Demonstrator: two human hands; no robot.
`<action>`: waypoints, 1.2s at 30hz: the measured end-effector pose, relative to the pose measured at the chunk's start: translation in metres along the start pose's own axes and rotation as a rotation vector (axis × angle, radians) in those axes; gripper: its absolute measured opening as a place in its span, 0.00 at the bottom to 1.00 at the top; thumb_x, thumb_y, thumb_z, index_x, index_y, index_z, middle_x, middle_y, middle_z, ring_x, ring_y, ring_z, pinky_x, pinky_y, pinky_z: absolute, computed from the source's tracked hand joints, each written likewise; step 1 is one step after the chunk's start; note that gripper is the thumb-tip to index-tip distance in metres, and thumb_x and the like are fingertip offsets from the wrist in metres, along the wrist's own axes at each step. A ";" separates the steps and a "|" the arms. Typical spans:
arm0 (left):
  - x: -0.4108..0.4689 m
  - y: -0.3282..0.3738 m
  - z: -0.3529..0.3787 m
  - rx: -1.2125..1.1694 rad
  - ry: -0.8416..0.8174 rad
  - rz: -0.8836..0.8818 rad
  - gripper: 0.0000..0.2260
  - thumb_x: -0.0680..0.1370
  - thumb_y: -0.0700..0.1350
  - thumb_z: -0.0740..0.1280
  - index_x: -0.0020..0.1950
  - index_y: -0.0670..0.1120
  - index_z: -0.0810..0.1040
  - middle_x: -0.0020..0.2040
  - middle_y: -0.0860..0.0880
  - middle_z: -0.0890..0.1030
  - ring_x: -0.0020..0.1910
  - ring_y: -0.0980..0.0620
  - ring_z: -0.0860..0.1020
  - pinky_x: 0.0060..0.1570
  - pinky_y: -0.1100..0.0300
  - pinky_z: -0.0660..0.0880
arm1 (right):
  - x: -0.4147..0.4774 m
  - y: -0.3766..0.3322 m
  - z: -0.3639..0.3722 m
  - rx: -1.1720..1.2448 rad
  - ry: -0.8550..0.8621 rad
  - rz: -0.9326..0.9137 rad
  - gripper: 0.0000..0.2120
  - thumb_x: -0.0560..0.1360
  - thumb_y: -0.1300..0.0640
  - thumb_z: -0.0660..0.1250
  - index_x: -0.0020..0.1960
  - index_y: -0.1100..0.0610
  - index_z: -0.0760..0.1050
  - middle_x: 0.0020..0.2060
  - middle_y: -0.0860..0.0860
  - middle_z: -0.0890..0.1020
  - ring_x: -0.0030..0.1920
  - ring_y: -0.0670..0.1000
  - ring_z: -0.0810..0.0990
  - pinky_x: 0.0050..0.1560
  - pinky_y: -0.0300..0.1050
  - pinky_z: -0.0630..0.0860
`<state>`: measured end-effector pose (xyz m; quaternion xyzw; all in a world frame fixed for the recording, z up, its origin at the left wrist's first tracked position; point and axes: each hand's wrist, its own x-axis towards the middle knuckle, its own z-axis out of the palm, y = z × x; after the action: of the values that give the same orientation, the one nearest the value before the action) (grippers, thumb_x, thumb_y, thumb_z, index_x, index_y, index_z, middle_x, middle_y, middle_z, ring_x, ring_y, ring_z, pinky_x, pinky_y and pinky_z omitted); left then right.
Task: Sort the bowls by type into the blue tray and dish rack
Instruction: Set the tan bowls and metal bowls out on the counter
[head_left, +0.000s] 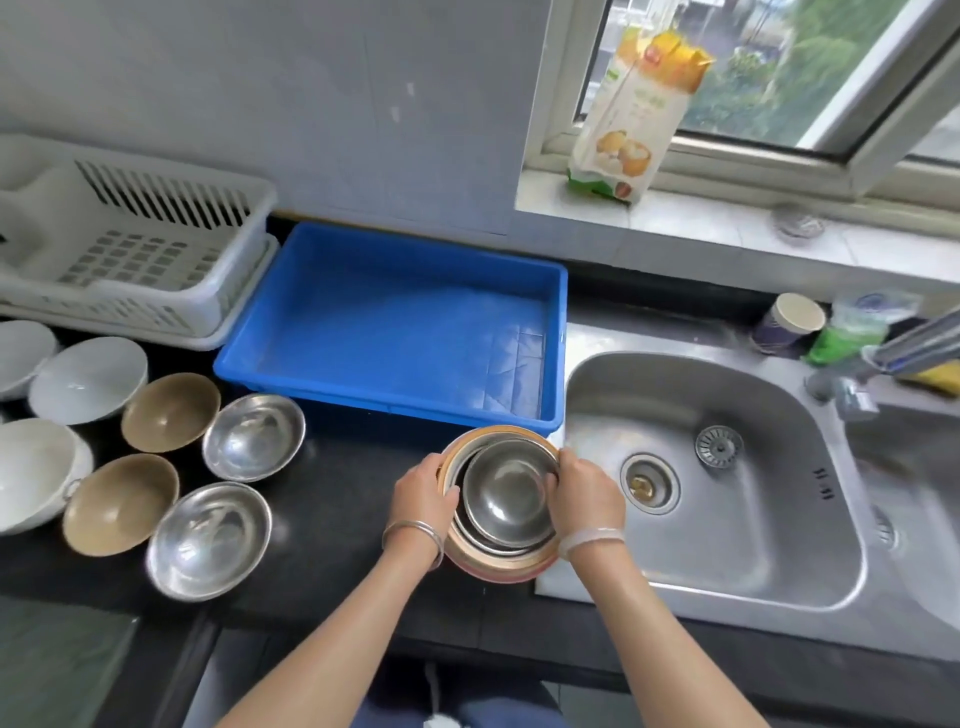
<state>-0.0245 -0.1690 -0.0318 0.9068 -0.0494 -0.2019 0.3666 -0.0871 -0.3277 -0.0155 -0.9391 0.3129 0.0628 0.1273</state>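
A stack of nested bowls (501, 558) sits on the black counter in front of the blue tray (395, 322), brown ones below and steel ones on top. My left hand (423, 493) grips the stack's left rim and my right hand (584, 493) grips the top steel bowl (504, 491) at its right rim. To the left lie two steel bowls (253, 436) (209, 540), two brown bowls (170, 411) (120, 504) and several white bowls (88, 379). The white dish rack (130, 249) at the back left holds nothing, like the tray.
A steel sink (706, 467) with its drain lies just right of the stack. A paper cup (789, 322), a green bottle and a faucet stand at the sink's far right. A food bag (634, 109) leans on the window sill.
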 end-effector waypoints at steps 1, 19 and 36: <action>0.000 -0.001 0.000 -0.006 -0.001 0.000 0.09 0.74 0.40 0.67 0.53 0.47 0.76 0.48 0.49 0.81 0.43 0.53 0.77 0.44 0.62 0.72 | 0.001 0.000 -0.002 -0.015 0.008 0.005 0.10 0.77 0.58 0.56 0.53 0.58 0.73 0.49 0.56 0.81 0.49 0.59 0.80 0.38 0.45 0.67; -0.003 0.022 0.005 0.217 0.029 -0.037 0.10 0.76 0.40 0.61 0.57 0.47 0.68 0.48 0.46 0.80 0.43 0.47 0.79 0.37 0.56 0.77 | -0.002 0.024 -0.025 0.357 0.127 0.079 0.11 0.73 0.58 0.63 0.33 0.58 0.72 0.32 0.58 0.79 0.33 0.56 0.69 0.33 0.45 0.58; -0.005 0.039 -0.003 0.169 0.216 0.118 0.04 0.77 0.43 0.62 0.48 0.45 0.76 0.45 0.49 0.79 0.44 0.52 0.76 0.38 0.62 0.70 | -0.009 0.041 -0.042 0.608 0.105 0.143 0.05 0.74 0.58 0.64 0.45 0.56 0.79 0.34 0.54 0.82 0.38 0.57 0.79 0.39 0.45 0.71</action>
<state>-0.0257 -0.1939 -0.0017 0.9465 -0.0795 -0.0762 0.3034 -0.1173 -0.3661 0.0184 -0.8356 0.3885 -0.0735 0.3813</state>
